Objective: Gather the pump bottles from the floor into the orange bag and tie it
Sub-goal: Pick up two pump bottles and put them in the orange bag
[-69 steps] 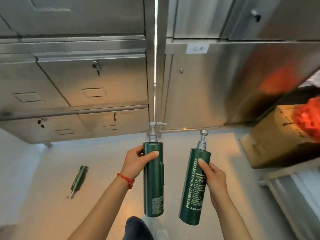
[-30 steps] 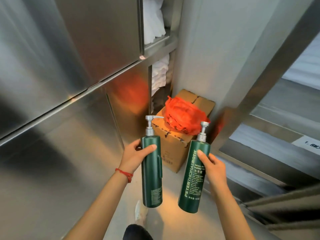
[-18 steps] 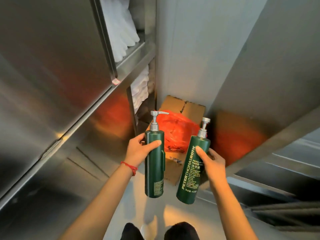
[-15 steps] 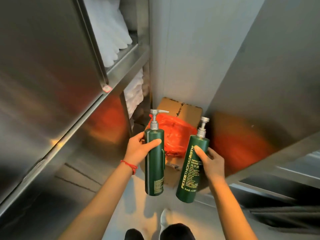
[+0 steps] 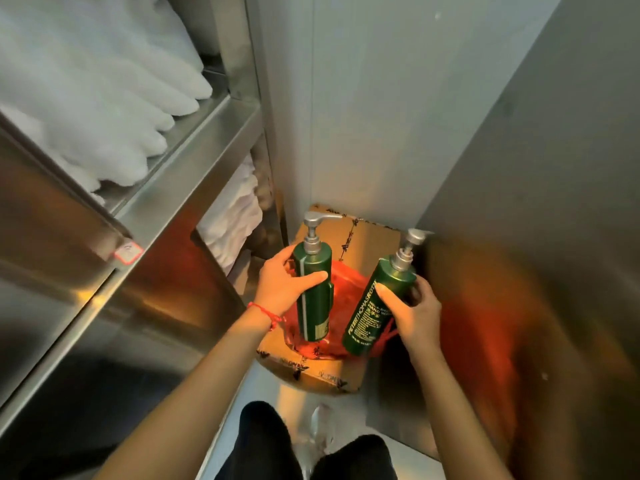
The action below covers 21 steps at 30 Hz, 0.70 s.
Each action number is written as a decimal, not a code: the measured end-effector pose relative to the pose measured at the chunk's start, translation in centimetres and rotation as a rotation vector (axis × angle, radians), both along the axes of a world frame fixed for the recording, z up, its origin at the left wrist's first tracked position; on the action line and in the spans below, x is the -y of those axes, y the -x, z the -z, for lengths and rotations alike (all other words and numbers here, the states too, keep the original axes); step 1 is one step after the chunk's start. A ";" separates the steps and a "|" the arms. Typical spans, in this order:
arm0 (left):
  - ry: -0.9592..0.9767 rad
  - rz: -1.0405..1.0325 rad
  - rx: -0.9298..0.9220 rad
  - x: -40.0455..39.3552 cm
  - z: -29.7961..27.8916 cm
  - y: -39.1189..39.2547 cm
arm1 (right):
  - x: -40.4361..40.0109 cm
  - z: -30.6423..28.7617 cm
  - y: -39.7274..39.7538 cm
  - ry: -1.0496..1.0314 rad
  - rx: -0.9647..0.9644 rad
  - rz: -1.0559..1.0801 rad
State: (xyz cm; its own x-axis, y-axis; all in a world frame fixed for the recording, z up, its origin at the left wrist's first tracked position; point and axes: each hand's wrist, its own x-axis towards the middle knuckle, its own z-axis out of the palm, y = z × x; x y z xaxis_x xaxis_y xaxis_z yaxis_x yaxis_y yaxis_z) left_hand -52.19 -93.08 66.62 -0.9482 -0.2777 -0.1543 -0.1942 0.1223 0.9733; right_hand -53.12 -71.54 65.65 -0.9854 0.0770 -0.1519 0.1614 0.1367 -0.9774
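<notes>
Head view. Your left hand (image 5: 282,289) is closed around an upright green pump bottle (image 5: 314,289); your right hand (image 5: 414,315) is closed around a second green pump bottle (image 5: 375,306), tilted with its pump toward the right. Both bottles hang just above the orange bag (image 5: 341,341), which lies on a cardboard box (image 5: 322,375) on the floor, in the corner beside a steel shelf (image 5: 194,150) of folded white towels (image 5: 104,98).

Two dark green pump bottles (image 5: 314,299) with silver pumps, orange bag (image 5: 341,306), brown cardboard box (image 5: 367,237).
</notes>
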 end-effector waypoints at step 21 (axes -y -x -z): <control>0.124 0.292 0.123 -0.3 15.1 9.2 | 3.8 13.4 6.6 -0.212 0.074 0.011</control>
